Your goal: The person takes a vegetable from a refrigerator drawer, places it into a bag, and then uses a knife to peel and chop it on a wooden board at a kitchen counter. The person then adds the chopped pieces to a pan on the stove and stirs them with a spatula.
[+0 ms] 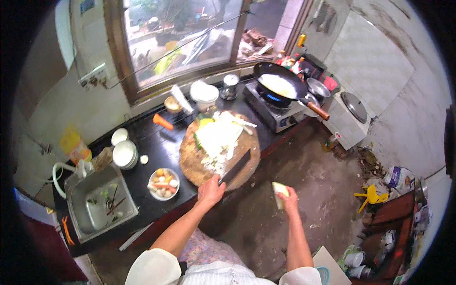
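Observation:
My left hand (pixel 211 192) grips the handle of a cleaver (pixel 238 166), whose dark blade lies over the near right part of a round wooden chopping board (pixel 190 156). On the board is a heap of pale, overexposed vegetable pieces (pixel 217 137), with small chopped bits (pixel 215 164) at its near side. Away from the counter, above the floor, my right hand (pixel 290 201) holds a block of pale green vegetable (pixel 279 195). Left of the board stands a white bowl (pixel 152 194) of mixed cut food. A carrot (pixel 163 122) lies behind it, nearer the window.
At the right, a wok (pixel 260 73) with pale contents sits over a blue flame on a gas stove (pixel 276 119), its wooden handle (pixel 318 109) jutting past the counter. A steel sink (pixel 96 213) and stacked white bowls (pixel 124 155) are left. A yellow stool (pixel 374 195) stands right.

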